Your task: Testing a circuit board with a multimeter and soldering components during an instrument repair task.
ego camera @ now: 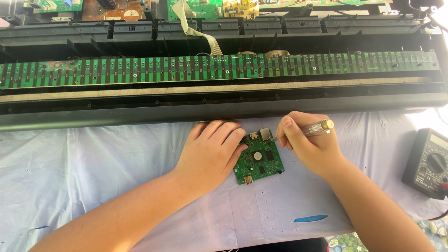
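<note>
A small green circuit board [260, 162] lies on a white cloth [93, 163]. It carries a round coin cell and metal connectors along its edges. My left hand [212, 149] rests flat on the cloth, its fingers pressing the board's left edge. My right hand [308, 142] grips a screwdriver [317, 127] with a clear handle and gold end cap. Its shaft points left toward the board's top right corner; the tip is partly hidden by my fingers.
An opened black electronic keyboard chassis [224, 109] spans the back, with long green contact strips [186, 69] exposed. More circuit boards [200, 8] and a flat ribbon cable [198, 32] lie behind it. A black multimeter [427, 163] sits at the right edge.
</note>
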